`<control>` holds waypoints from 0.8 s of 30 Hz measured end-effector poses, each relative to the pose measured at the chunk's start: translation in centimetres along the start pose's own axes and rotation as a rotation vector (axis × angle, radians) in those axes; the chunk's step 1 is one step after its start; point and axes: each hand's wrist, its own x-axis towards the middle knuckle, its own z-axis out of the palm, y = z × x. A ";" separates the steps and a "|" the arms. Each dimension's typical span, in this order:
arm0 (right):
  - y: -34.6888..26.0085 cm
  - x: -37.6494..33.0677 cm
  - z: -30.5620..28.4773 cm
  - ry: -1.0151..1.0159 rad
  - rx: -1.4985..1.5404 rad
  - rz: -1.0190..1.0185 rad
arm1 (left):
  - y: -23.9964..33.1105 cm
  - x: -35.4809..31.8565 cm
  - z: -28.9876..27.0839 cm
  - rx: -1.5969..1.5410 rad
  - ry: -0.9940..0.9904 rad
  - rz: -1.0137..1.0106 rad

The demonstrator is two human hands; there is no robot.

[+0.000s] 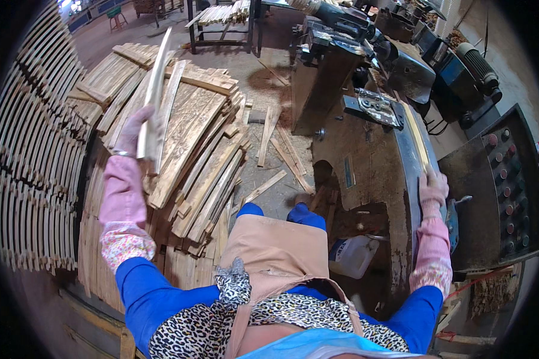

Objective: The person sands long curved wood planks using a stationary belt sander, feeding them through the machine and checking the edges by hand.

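Note:
My left hand (135, 128) is closed around a pale wooden slat (157, 81), which it holds raised and steeply tilted above the stacked wood. That slat is slightly smeared by motion. On the right, my right hand (432, 186) grips the near end of another narrow wooden slat (415, 133). This one lies along the metal bed (406, 157) of a large woodworking machine, its far end running toward the machine's head (408, 70).
Stacked slats (188, 134) pile up at left, beside a tall rack of curved strips (36, 155). Loose offcuts (268, 134) litter the floor. A control panel with buttons (500, 185) stands right. Below the machine sits a whitish plastic jug (353, 256). A table with slats (221, 15) stands behind.

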 end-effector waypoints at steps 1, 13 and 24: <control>-4.0 1.5 -0.9 0.000 0.054 0.003 | -0.4 -1.5 2.5 -0.112 -0.057 0.118; -25.5 1.4 -8.2 -0.579 1.601 -0.174 | -18.1 -3.4 40.8 -0.664 -0.656 0.230; -1.1 -19.2 -17.9 -0.295 0.353 0.368 | -15.5 -9.4 42.4 0.711 -1.003 0.349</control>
